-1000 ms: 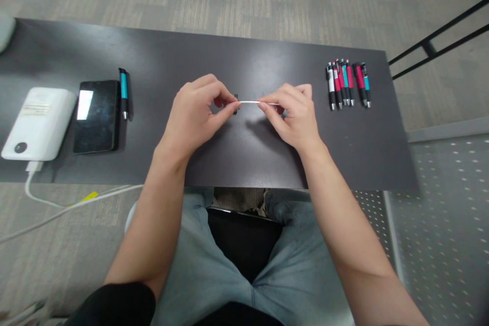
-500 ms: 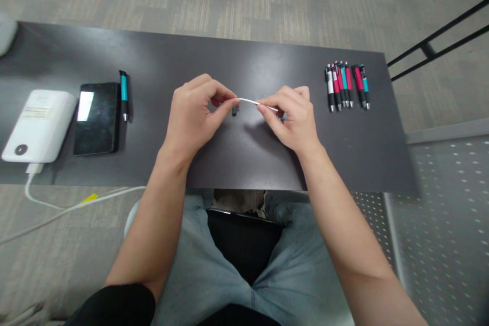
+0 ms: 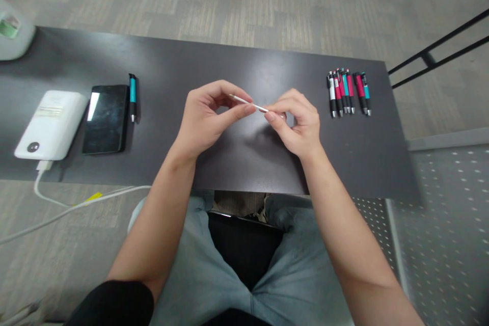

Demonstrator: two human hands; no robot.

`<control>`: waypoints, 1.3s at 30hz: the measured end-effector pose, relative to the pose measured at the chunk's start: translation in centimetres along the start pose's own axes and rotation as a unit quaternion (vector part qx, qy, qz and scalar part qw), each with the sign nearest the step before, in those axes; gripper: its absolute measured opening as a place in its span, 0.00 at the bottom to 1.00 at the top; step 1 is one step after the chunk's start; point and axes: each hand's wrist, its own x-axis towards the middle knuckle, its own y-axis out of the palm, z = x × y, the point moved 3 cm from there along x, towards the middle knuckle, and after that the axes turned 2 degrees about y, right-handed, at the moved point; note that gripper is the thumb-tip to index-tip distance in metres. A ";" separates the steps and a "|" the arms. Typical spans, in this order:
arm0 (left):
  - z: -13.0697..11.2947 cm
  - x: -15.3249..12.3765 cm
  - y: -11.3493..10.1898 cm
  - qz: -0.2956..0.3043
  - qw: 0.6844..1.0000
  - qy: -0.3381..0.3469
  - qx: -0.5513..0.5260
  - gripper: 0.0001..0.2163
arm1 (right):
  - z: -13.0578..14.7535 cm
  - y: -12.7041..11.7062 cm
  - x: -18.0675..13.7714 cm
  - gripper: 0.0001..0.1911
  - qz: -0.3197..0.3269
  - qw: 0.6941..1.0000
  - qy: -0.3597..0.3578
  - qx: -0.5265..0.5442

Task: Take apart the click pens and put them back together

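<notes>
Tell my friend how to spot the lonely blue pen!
On the dark table, left of the person's left hand, lies a black smartphone. Right of it is a turquoise pen, black grip toward the person. Unlike the pens bunched at the table's right end, it has no other pen beside it.

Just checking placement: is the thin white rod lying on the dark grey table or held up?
Held up: the left hand and right hand pinch the thin white rod above the table, with shadow beneath.
</notes>
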 end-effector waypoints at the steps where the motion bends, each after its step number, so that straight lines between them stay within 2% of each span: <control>1: 0.0 0.0 0.3 0.002 1.000 -0.005 -0.011 0.29 | 0.1 0.1 0.0 0.26 -0.005 1.000 -0.013 0.012; 3: 0.0 0.1 0.8 0.002 0.999 -0.006 -0.031 0.30 | 0.3 0.0 0.1 0.27 -0.020 0.997 -0.054 0.051; 5: 0.4 0.3 1.0 -0.004 0.998 0.001 -0.067 0.30 | 0.0 -0.4 0.3 0.29 -0.027 0.993 -0.065 0.094; 8: 1.2 0.7 1.1 -0.018 0.989 0.010 -0.145 0.26 | -1.6 -1.8 0.3 0.31 -0.045 0.993 0.011 0.110; 10: 1.8 0.9 1.1 -0.015 0.984 -0.001 -0.176 0.24 | -3.0 -2.7 0.0 0.24 -0.055 0.993 0.076 0.074; 12: 2.1 1.1 1.1 -0.007 0.982 -0.014 -0.188 0.23 | -4.0 -3.1 -0.4 0.19 -0.033 0.991 0.126 0.030; 14: 2.3 1.1 1.2 -0.002 0.981 -0.025 -0.190 0.22 | -4.3 -3.0 -0.8 0.22 0.006 0.988 0.156 -0.010; 20: 2.0 1.3 1.9 0.027 0.984 -0.049 -0.172 0.24 | -2.0 -2.6 -1.3 0.20 0.113 0.969 0.157 -0.151; 25: 2.4 1.2 2.5 0.057 0.985 -0.060 -0.153 0.27 | -1.3 -3.2 -1.6 0.25 0.129 0.960 0.169 -0.185; 29: 2.7 1.1 2.8 0.067 0.986 -0.053 -0.145 0.28 | -2.3 -3.5 -1.6 0.20 0.108 0.974 0.164 -0.116; 32: 2.8 1.1 2.9 0.065 0.987 -0.050 -0.135 0.29 | -3.5 -3.5 -1.5 0.16 0.051 0.981 0.184 0.030; 35: 2.9 1.2 2.9 0.055 0.989 -0.047 -0.130 0.30 | -4.3 -3.4 -1.3 0.16 -0.012 0.963 0.190 0.190; 37: 2.9 1.2 2.8 0.051 0.988 -0.039 -0.137 0.28 | -4.1 -3.1 -1.3 0.20 -0.022 0.954 0.169 0.247; 39: 2.9 1.3 2.8 0.045 0.987 -0.023 -0.149 0.26 | -3.8 -2.7 -1.4 0.24 -0.015 0.953 0.159 0.259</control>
